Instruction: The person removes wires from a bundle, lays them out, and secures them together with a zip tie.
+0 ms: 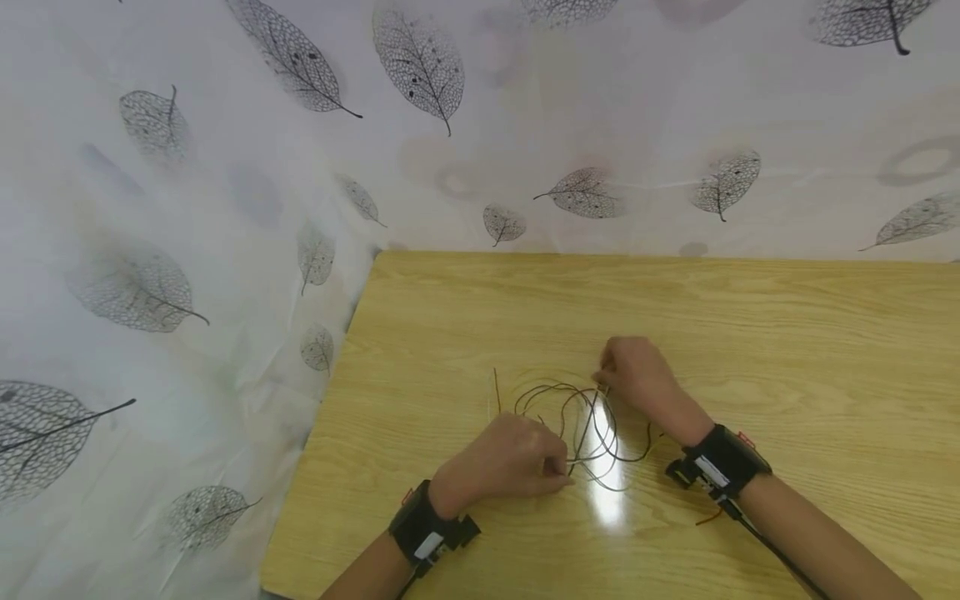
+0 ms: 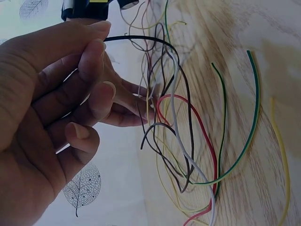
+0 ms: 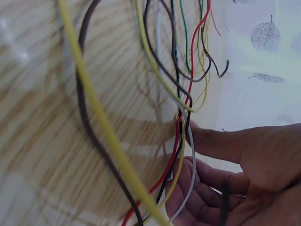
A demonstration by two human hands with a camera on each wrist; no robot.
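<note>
A loose tangle of thin wires [image 1: 617, 429] lies on the table between my two hands. My left hand [image 1: 506, 457] pinches the end of a black wire [image 2: 141, 37] between thumb and index finger, its other fingers loosely bent. Around it in the left wrist view run a red wire [image 2: 207, 136], a white wire [image 2: 181, 136], a green wire [image 2: 257, 94] and a yellow wire [image 2: 285, 160]. At the tangle's far side, my right hand [image 1: 641, 379] holds several wires bunched between thumb and fingers. A brown wire [image 3: 83, 108] loops nearby in the right wrist view.
The wood-grain table [image 1: 847, 375] meets a leaf-patterned covering [image 1: 637, 133] at its back and left edges. Each wrist wears a black strapped camera, and a cable [image 1: 772, 546] runs along the right forearm. An orange wire end [image 1: 708, 518] lies near that forearm.
</note>
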